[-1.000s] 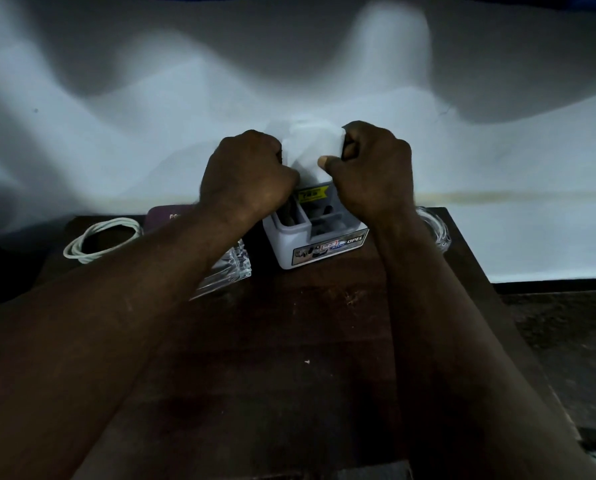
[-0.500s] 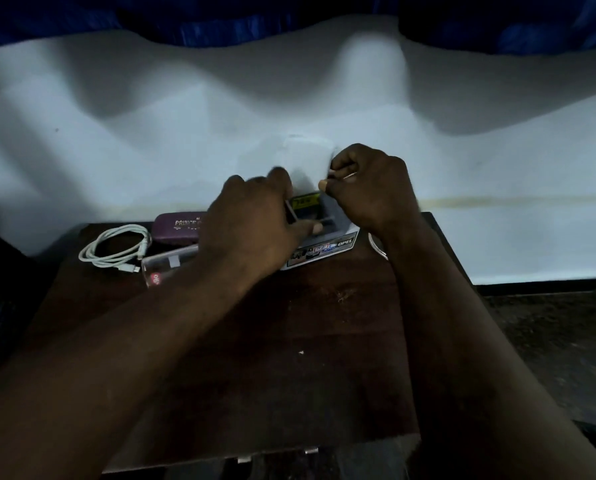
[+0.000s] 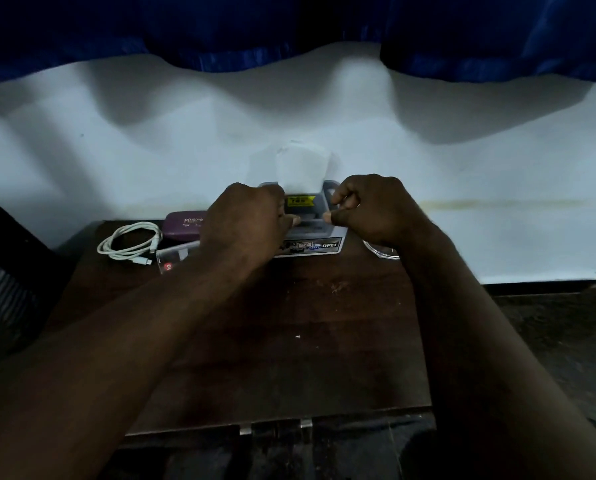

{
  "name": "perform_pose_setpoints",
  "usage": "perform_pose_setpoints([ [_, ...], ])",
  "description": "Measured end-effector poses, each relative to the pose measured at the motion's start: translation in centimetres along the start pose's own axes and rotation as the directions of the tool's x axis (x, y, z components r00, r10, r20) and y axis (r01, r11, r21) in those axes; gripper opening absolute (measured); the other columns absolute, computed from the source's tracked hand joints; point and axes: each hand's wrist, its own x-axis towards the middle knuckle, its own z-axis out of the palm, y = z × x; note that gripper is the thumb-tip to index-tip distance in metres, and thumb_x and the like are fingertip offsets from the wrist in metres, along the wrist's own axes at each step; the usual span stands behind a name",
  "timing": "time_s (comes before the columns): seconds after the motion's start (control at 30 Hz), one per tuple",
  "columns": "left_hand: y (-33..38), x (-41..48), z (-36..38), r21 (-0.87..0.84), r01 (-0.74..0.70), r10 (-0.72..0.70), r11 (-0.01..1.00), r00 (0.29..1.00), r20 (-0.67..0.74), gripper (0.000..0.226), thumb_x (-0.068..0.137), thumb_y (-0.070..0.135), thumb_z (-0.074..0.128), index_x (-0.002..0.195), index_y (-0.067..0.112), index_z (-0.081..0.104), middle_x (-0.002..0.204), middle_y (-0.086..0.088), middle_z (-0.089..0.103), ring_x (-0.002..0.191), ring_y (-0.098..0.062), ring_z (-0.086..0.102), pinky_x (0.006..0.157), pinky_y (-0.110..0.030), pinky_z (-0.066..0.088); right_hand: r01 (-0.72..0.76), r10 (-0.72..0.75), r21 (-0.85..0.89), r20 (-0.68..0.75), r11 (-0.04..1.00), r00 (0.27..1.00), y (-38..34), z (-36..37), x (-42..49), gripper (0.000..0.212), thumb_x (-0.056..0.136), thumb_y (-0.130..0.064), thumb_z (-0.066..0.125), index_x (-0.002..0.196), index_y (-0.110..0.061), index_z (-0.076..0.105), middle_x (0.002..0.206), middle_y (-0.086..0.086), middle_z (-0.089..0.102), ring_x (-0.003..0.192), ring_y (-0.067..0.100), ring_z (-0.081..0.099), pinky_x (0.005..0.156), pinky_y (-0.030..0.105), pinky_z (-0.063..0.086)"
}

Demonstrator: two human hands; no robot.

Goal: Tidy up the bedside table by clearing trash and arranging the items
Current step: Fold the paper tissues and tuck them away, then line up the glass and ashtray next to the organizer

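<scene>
Centrally, left hand [image 3: 244, 226], right hand [image 3: 372, 209], organizer [image 3: 319, 244]

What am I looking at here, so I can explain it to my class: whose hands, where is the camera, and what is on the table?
There is no machine. A person wears one camera on the head, looking down at their own bare hands. On the wooden table stands a grey desk organiser with white paper upright in it. To its left lie a coiled white cable, a purple case and a clear plastic box; a glass dish lies to its right. The left hand grips the organiser's left side. The right hand is curled at its right edge; whether it holds anything, I cannot tell.
</scene>
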Motion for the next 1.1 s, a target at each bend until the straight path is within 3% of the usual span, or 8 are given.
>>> perform_pose_setpoints([
  [0.2, 0.2, -0.1, 0.0, 0.008, -0.002, 0.002, 1.0, 1.0, 0.005, 0.033, 0.09, 0.053, 0.066, 0.083, 0.022, 0.054, 0.08, -0.008, 0.068, 0.082, -0.032, 0.063, 0.061, -0.034, 0.04, -0.038, 0.038, 0.004, 0.035, 0.999, 0.999, -0.6, 0.0, -0.7, 0.025, 0.077, -0.035, 0.091, 0.093, -0.03, 0.072, 0.081, -0.014, 0.072, 0.084, 0.007, 0.068, 0.067, 0.015, 0.042],
  [0.3, 0.4, -1.5, -1.4, -0.007, -0.046, 0.045, 0.999, 0.995, -0.088, 0.028, 0.09, 0.041, 0.069, 0.098, 0.016, 0.061, 0.096, -0.009, 0.065, 0.092, -0.033, 0.06, 0.072, -0.041, 0.048, -0.023, 0.023, 0.007, 0.01, 1.0, 1.0, -1.2, -0.8, -1.3, 0.027, 0.08, -0.034, 0.087, 0.102, -0.029, 0.072, 0.09, -0.012, 0.077, 0.093, 0.009, 0.07, 0.078, 0.023, 0.049],
  [0.4, 0.0, -3.2, -2.9, -0.024, 0.016, -0.019, 1.0, 0.987, -0.158, 0.021, 0.086, 0.029, 0.071, 0.099, 0.015, 0.062, 0.098, -0.01, 0.063, 0.092, -0.036, 0.059, 0.07, -0.036, 0.039, 0.002, -0.002, -0.003, -0.081, 1.0, 0.997, -2.4, -2.4, -2.2, 0.029, 0.085, -0.036, 0.08, 0.111, -0.028, 0.071, 0.098, -0.011, 0.077, 0.094, 0.01, 0.068, 0.081, 0.029, 0.049],
  [0.5, 0.2, -5.2, -3.6, -0.07, 0.099, -0.105, 0.993, 0.991, -0.08, 0.016, 0.084, 0.03, 0.072, 0.094, 0.02, 0.064, 0.092, -0.005, 0.066, 0.089, -0.033, 0.063, 0.069, -0.034, 0.041, -0.005, 0.004, -0.008, -0.11, 1.0, 0.994, -4.0, -3.0, -3.2, 0.022, 0.085, -0.036, 0.079, 0.104, -0.03, 0.07, 0.099, -0.01, 0.076, 0.094, 0.012, 0.068, 0.084, 0.031, 0.052],
  [0.63, 1.5, -7.8, -4.3, -0.131, 0.114, -0.117, 0.985, 0.993, -0.014, 0.012, 0.083, 0.032, 0.07, 0.091, 0.024, 0.066, 0.095, -0.003, 0.069, 0.092, -0.03, 0.064, 0.073, -0.035, 0.05, -0.012, 0.012, -0.046, -0.016, 0.999, 1.0, -6.5, -1.6, -5.0, 0.015, 0.078, -0.035, 0.081, 0.089, -0.032, 0.072, 0.093, -0.007, 0.076, 0.091, 0.016, 0.071, 0.087, 0.038, 0.059],
  [0.8, -0.3, -9.9, -4.4, -0.047, 0.228, -0.225, 0.972, 0.972, 0.071, 0.02, 0.079, 0.039, 0.071, 0.092, 0.024, 0.07, 0.101, -0.006, 0.07, 0.099, -0.035, 0.063, 0.086, -0.041, 0.052, 0.03, -0.026, -0.109, 0.04, 0.994, 0.999, -9.3, -0.4, -8.2, 0.013, 0.08, -0.036, 0.075, 0.092, -0.035, 0.071, 0.104, -0.005, 0.077, 0.101, 0.019, 0.071, 0.09, 0.039, 0.058],
  [0.9, -1.6, -10.3, -4.7, 0.071, 0.265, -0.271, 0.962, 0.959, 0.082, 0.032, 0.079, 0.04, 0.065, 0.109, 0.028, 0.067, 0.121, -0.003, 0.063, 0.115, -0.035, 0.054, 0.094, -0.047, 0.05, 0.011, -0.013, -0.1, -0.016, 0.995, 1.0, -9.5, 0.6, -10.8, 0.014, 0.083, -0.037, 0.079, 0.094, -0.029, 0.074, 0.098, -0.005, 0.079, 0.096, 0.02, 0.072, 0.085, 0.038, 0.059],
  [1.1, -3.7, -8.6, -5.4, 0.115, 0.278, -0.291, 0.954, 0.95, 0.118, 0.066, 0.078, 0.031, 0.073, 0.141, 0.028, 0.052, 0.151, -0.003, 0.042, 0.136, -0.034, 0.037, 0.107, -0.053, 0.039, -0.091, 0.093, 0.039, -0.056, 0.995, 0.994, -9.4, 2.6, -15.4, 0.019, 0.077, -0.044, 0.08, 0.086, -0.031, 0.07, 0.085, -0.015, 0.077, 0.086, 0.009, 0.074, 0.082, 0.039, 0.061],
])
